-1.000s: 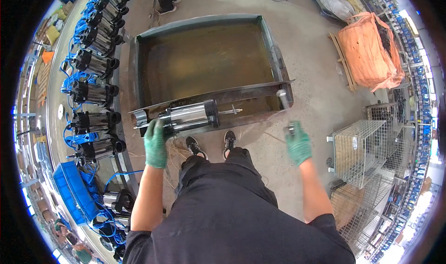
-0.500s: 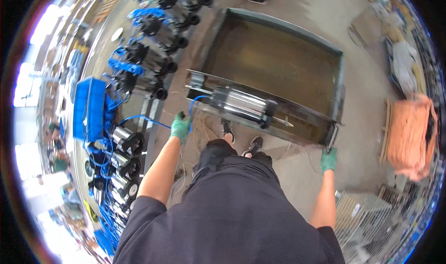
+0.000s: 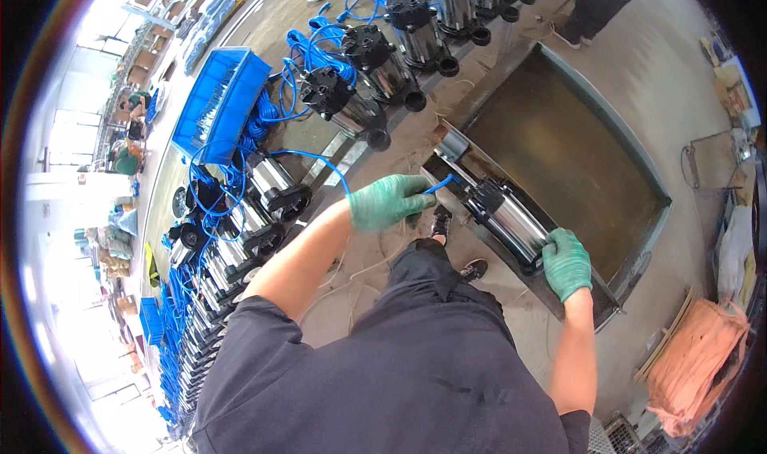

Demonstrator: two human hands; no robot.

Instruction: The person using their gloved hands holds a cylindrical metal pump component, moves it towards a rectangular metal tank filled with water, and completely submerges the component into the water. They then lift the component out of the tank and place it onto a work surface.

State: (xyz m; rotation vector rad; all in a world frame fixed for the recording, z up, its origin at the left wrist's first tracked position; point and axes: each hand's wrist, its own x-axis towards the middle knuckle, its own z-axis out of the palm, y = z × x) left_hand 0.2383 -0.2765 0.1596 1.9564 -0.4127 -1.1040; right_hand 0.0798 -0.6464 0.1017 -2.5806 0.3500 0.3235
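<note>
A shiny steel submersible pump (image 3: pixel 511 221) with black ends lies on its side in a dark metal cradle (image 3: pixel 601 304) along the near edge of a tank. My right hand (image 3: pixel 567 264), in a green glove, is closed round the pump's lower right end, its fingertips partly out of sight. Near the other end, my gloved left hand (image 3: pixel 385 202) grips the blue cable (image 3: pixel 439 185), which runs from the pump through the fingers and back toward the bench on the left. A rod with a small clamp block (image 3: pixel 452 144) meets the pump's upper left end.
The tank (image 3: pixel 591 94) holds murky brownish water. On the bench (image 3: pixel 281 10) to the left stand several similar pumps (image 3: pixel 367 58), blue cable coils and a blue bin (image 3: pixel 220 106). Someone stands beyond the tank. An orange wrapped bundle (image 3: pixel 695 366) lies at the right.
My view has turned, swinging the tank toward the lower right. The right hand has left the cradle's end corner and taken hold of the pump. My left hand has come up nearer the pump with the cable.
</note>
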